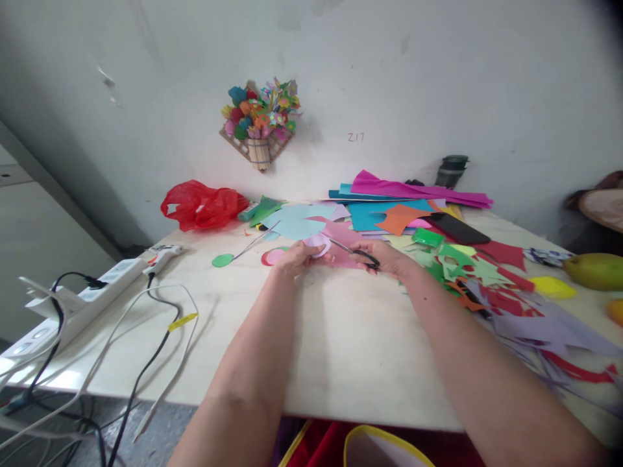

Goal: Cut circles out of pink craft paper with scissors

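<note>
My left hand point(295, 257) pinches a pale pink paper circle point(318, 245) above the middle of the light table point(341, 337). My right hand point(384, 255) grips black-handled scissors point(360, 254), whose blades point left and meet the edge of the pink paper. A larger pink sheet point(343, 240) lies just behind both hands. A red and pink cut circle point(271, 257) rests left of my left hand, and a green paper disc on a stick point(222, 261) lies further left.
Coloured paper sheets and cut scraps point(467, 272) cover the right and back of the table. A red plastic bag point(202, 205) sits at the back left. A power strip with cables point(82, 305) lies at the left edge. A paper flower bouquet point(261, 120) hangs on the wall.
</note>
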Motion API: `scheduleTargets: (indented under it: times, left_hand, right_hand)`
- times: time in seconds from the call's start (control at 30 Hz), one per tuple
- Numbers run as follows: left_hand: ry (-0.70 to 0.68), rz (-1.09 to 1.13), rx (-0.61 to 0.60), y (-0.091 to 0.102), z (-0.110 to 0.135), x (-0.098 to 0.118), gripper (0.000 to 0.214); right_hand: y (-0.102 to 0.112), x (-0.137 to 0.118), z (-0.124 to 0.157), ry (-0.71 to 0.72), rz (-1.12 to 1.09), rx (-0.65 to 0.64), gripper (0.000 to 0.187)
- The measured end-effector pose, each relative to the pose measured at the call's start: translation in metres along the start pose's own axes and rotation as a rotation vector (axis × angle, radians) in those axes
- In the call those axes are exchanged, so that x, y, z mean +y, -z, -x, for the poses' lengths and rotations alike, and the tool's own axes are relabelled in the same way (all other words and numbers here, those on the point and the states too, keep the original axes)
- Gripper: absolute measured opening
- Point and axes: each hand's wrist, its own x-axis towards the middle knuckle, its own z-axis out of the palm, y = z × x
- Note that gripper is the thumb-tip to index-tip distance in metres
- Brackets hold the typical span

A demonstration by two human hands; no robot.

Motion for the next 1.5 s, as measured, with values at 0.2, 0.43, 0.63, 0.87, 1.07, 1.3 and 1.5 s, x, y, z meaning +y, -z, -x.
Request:
scheduleTargets:
  times: [0.2, 0.43, 0.63, 0.87, 1.07, 1.3, 1.5]
  left_hand:
    - [-0.002, 0.017, -0.046, 0.003, -0.002, -0.002, 0.019]
    - [-0.014, 0.026, -0.098, 0.01, -0.005, -0.007, 0.021]
    - [-0.021, 0.001, -0.082, 0.005, -0.004, -0.006, 0.026]
    - [-0.026, -0.022, -0.09, 0.0, -0.002, -0.004, 0.029]
    - [-0.014, -0.034, -0.099, 0.0, -0.002, -0.005, 0.03]
    - [-0.012, -0.04, -0.094, -0.001, -0.001, -0.004, 0.031]
    - [-0.007, -0.039, -0.113, 0.002, -0.002, -0.005, 0.032]
  right_hand:
    - [0.006, 0.004, -0.001, -0.007, 0.014, -0.041, 0.031]
    - [0.006, 0.005, 0.0, -0.023, -0.024, -0.093, 0.031]
    - [0.002, 0.0, 0.003, 0.003, -0.001, -0.113, 0.024]
    - [-0.003, -0.001, 0.001, -0.004, 0.001, -0.038, 0.021]
    - [-0.005, -0.002, 0.001, -0.004, -0.013, -0.018, 0.016]
    - [-0.004, 0.002, -0.003, -0.01, -0.03, -0.019, 0.019]
    - [-0.002, 0.006, -0.005, 0.0, -0.002, -0.011, 0.025]
